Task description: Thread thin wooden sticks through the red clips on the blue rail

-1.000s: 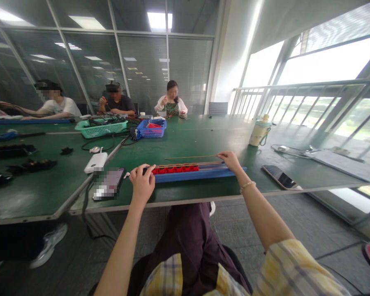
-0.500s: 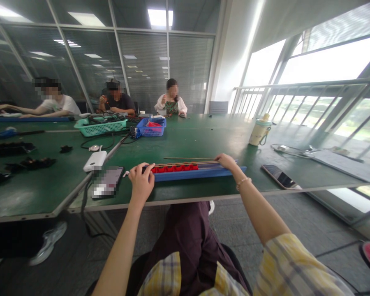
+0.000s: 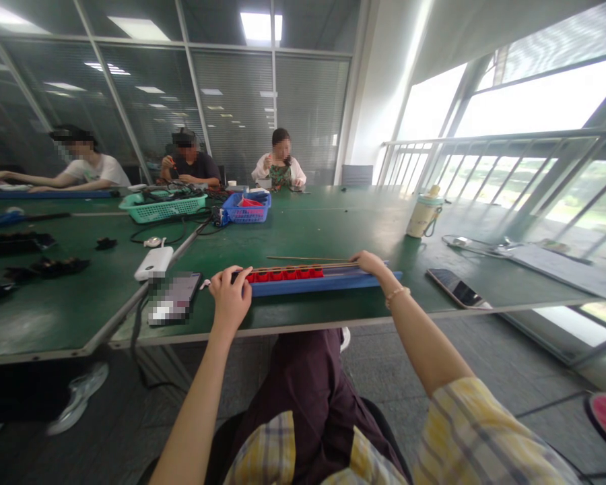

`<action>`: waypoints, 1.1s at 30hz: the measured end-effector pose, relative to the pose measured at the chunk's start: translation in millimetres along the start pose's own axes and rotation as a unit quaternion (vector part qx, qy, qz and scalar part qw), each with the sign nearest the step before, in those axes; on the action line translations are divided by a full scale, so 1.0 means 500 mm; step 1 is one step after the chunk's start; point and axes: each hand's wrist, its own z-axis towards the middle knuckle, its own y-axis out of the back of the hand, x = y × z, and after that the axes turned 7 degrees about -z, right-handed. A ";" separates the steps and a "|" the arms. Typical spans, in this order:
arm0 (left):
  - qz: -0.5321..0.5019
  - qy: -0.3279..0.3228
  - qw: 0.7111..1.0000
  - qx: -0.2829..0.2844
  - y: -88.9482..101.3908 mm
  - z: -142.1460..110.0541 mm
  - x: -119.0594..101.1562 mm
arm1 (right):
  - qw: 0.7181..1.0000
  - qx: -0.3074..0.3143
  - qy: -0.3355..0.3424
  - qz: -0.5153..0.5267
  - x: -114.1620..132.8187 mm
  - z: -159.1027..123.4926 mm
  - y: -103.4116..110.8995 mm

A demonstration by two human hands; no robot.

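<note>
Tray (image 3: pixel 316 285) near the table (image 3: pixel 308 232) edge, rods (image 3: pixel 333 266) lengthwise above red cells (image 3: pixel 289 275). Left hand (image 3: pixel 229 295) curls over one end, probably steadying it; right hand (image 3: pixel 371 263) bends over the other. Whether either pinches: cannot tell.

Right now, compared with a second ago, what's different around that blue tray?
The right-hand grip has shifted slightly left, and the thin stick running to it now has its right end a little lower. I can't tell whether that stick was let go. The left-hand grip stays at the left end of the blue tray; the red pieces and the bottle haven't moved.
</note>
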 end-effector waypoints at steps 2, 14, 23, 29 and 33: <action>0.000 -0.001 1.000 0.000 0.000 0.000 -0.001 | 1.000 0.002 -0.002 0.000 0.001 0.001 0.001; -0.003 0.005 1.000 0.002 0.001 0.000 -0.004 | 1.000 -0.006 -0.016 0.010 -0.001 -0.007 -0.006; -0.002 0.004 1.000 0.001 -0.002 0.001 -0.003 | 0.998 -0.030 -0.008 0.055 0.003 -0.017 0.003; -0.006 0.005 1.000 0.002 -0.001 0.001 -0.002 | 0.995 -0.021 0.029 0.095 0.012 -0.023 0.022; -0.008 0.007 1.000 0.005 0.001 0.000 -0.003 | 0.995 -0.018 0.022 0.093 0.015 -0.029 0.025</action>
